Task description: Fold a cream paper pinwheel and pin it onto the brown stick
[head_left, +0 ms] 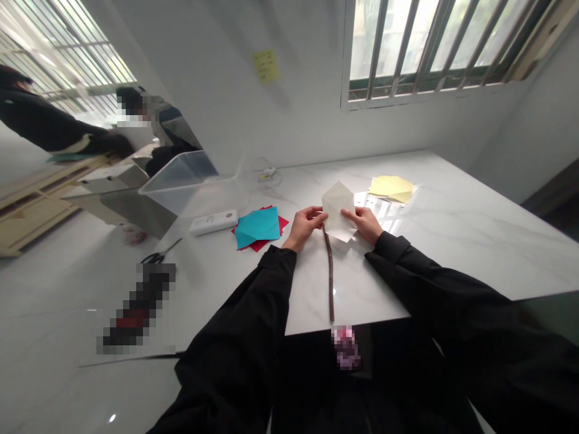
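- Fingers of the left hand [304, 228] are closed narrowly on the left edge of a piece of white paper [338, 208], the thumb lying toward its near side.
- On the opposite edge, the right hand [367, 224] grips the same paper, its thumb pressed flat on the face and the other fingers mostly hidden behind.
- So the paper sits directly between the two hands, touching both, with one corner pointing to the far side; it is tilted and casts a shadow on the worktop [470, 241] under its near edge.
- A thin brown stick [331, 277] runs from the left fingertips toward the near edge of the worktop; whether those fingers also grip its far end, I cannot tell.
- Left of the left hand, near but apart from it, blue paper [257, 228] lies over red paper [260, 246].
- Yellow paper [391, 188] lies to the far right of the right hand, also apart from it.
- Beyond the blue paper to the left are a white plastic bar [214, 223] and a clear plastic box [190, 178].
- Farther left and nearer, scissors [155, 258] rest on the worktop.
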Demonstrator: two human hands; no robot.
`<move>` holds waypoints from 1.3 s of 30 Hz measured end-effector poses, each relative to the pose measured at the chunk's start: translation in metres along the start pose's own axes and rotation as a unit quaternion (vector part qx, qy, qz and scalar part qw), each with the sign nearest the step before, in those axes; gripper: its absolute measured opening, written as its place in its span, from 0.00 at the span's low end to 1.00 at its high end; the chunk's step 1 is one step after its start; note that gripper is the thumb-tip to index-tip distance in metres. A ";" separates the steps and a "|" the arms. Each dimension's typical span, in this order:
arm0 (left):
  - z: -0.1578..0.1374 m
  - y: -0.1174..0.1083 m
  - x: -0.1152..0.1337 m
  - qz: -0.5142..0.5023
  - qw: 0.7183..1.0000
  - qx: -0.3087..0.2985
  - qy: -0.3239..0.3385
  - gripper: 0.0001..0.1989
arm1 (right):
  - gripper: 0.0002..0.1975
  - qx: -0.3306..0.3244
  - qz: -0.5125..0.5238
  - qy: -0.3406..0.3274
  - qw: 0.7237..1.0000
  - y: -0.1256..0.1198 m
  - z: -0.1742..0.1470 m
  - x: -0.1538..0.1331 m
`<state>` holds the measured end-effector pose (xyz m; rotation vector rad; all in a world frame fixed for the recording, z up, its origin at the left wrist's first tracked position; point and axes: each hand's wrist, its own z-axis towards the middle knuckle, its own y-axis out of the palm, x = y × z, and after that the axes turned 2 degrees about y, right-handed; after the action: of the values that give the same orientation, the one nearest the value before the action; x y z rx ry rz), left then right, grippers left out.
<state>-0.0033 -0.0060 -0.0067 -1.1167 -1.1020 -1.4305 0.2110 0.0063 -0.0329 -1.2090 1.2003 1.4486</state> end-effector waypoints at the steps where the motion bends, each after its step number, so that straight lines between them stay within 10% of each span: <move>1: -0.001 -0.001 0.000 0.000 1.000 0.004 -0.002 0.26 | 0.31 -0.008 0.001 0.003 1.000 0.000 0.000 -0.001; 39: -0.007 -0.007 0.001 0.015 1.000 0.004 -0.025 0.26 | 0.30 -0.049 -0.066 -0.005 0.997 -0.007 0.001 0.001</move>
<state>-0.0111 -0.0125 -0.0071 -1.1649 -1.1206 -1.3802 0.2179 0.0079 -0.0344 -1.3204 1.0325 1.4269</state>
